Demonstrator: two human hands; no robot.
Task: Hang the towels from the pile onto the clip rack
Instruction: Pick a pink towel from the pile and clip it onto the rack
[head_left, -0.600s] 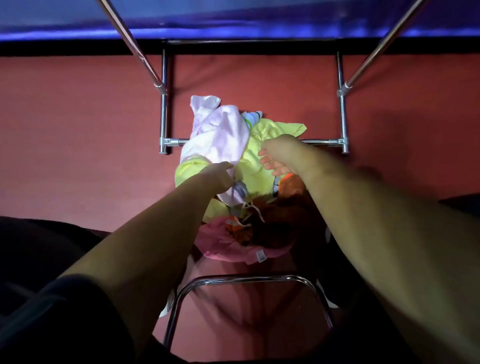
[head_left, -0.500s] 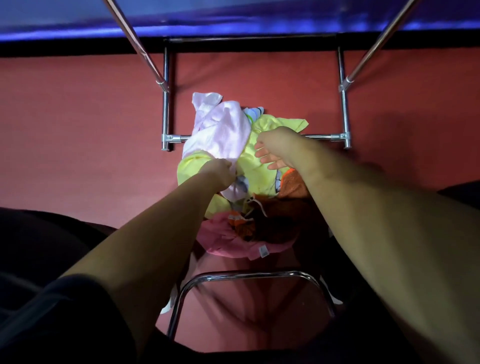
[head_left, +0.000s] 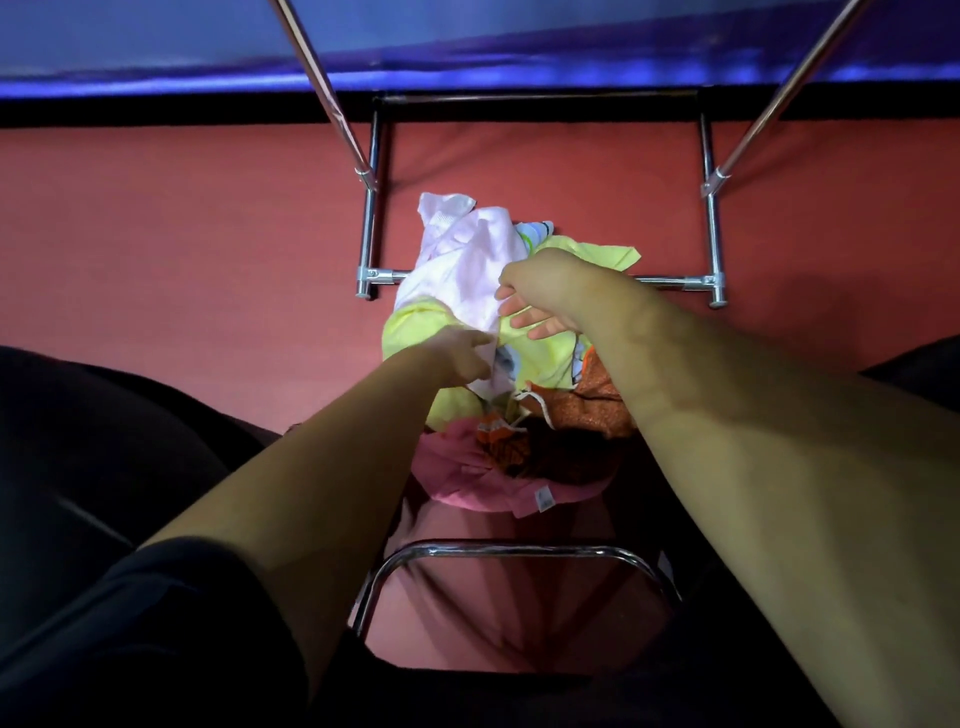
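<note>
step: freeing the top towel | left hand (head_left: 460, 358): pinches the near edge of the pale pink towel (head_left: 462, 260), likely to peel it off the pile (head_left: 545, 364) | right hand (head_left: 540, 296): fingers loose, holding nothing; just beside that edge, apparently to take a second corner | towel: between and beyond both hands; overlaps the chrome bar (head_left: 670, 283)

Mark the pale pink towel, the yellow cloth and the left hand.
pale pink towel (head_left: 462, 270): head view, upper middle.
yellow cloth (head_left: 540, 364): head view, centre fold.
left hand (head_left: 460, 356): head view, back of hand.
</note>
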